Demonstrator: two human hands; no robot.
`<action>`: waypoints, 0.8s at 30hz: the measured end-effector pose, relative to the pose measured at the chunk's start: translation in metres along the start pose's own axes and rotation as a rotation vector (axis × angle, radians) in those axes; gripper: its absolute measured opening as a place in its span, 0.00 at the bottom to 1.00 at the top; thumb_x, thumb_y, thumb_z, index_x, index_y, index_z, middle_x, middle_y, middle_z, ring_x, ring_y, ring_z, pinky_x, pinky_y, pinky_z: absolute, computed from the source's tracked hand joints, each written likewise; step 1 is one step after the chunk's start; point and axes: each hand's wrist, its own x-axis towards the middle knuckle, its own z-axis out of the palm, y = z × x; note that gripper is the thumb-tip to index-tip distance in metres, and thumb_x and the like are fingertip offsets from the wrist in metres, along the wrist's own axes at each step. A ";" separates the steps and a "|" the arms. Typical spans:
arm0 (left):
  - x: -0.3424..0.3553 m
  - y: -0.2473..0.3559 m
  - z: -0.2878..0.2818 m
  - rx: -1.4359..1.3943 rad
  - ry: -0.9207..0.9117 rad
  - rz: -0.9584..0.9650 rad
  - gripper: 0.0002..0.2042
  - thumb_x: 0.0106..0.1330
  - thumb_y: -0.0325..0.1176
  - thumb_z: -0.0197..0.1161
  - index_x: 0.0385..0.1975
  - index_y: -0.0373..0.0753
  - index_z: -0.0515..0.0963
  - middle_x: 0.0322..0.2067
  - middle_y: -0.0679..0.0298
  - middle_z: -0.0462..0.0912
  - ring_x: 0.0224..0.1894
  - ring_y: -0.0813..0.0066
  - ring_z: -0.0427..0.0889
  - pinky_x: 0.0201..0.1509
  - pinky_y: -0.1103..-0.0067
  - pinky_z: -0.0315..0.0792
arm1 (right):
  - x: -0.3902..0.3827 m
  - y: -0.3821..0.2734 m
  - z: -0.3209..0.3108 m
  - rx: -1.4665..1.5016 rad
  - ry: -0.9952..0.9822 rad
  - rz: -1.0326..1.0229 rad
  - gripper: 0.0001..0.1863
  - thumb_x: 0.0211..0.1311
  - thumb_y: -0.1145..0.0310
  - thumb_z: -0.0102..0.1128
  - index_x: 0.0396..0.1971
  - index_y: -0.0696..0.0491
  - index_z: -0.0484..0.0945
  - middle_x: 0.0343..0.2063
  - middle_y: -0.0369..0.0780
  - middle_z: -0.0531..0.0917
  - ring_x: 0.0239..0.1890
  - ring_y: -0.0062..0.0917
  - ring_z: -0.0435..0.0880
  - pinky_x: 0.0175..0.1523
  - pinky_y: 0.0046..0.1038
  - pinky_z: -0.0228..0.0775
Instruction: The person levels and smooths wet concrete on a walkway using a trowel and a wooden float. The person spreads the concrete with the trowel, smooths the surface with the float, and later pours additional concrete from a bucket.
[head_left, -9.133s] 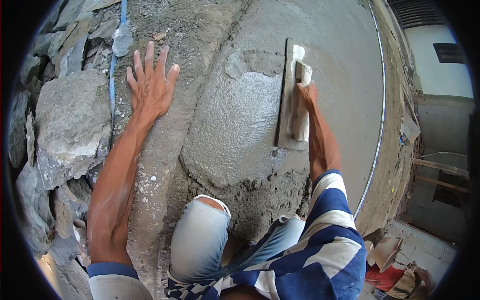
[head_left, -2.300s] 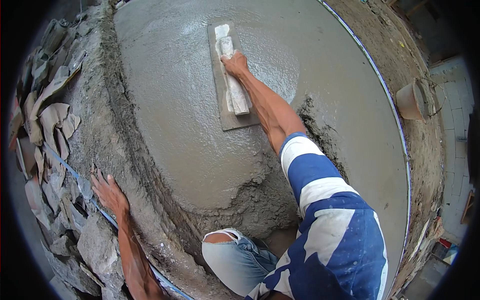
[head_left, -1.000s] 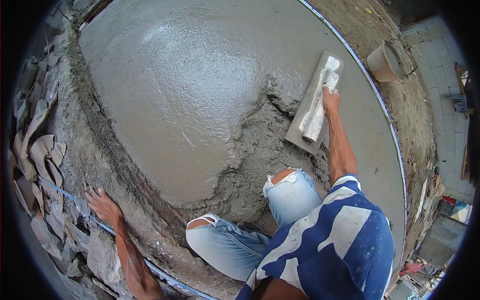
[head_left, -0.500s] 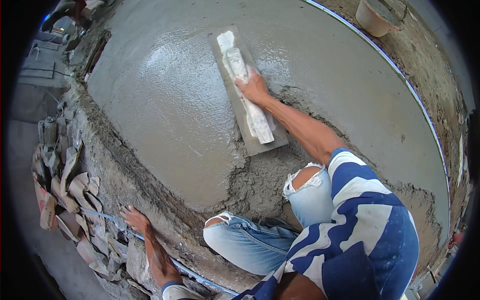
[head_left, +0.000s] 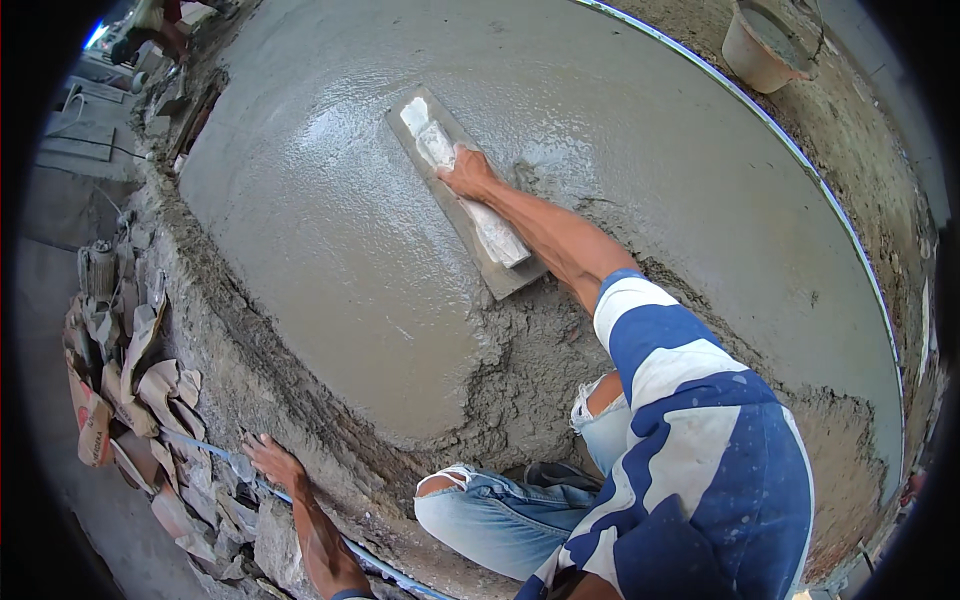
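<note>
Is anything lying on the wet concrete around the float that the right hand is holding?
Nothing visible does. The right hand grips the float, which lies flat on the wet concrete. The smooth surface around it shows no tool or debris. The bucket stands off beyond the curved edge.

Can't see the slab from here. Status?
Right hand grips float, flat on wet concrete. Left hand braced on rough edge. Bucket clear, far side.
</note>
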 end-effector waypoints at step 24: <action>-0.007 0.004 0.001 0.070 -0.005 0.000 0.29 0.73 0.59 0.33 0.70 0.57 0.55 0.72 0.64 0.48 0.71 0.44 0.48 0.67 0.48 0.49 | -0.122 0.204 -0.235 0.235 0.588 0.540 0.27 0.56 0.56 0.63 0.46 0.64 0.73 0.33 0.52 0.83 0.25 0.36 0.86 0.33 0.34 0.79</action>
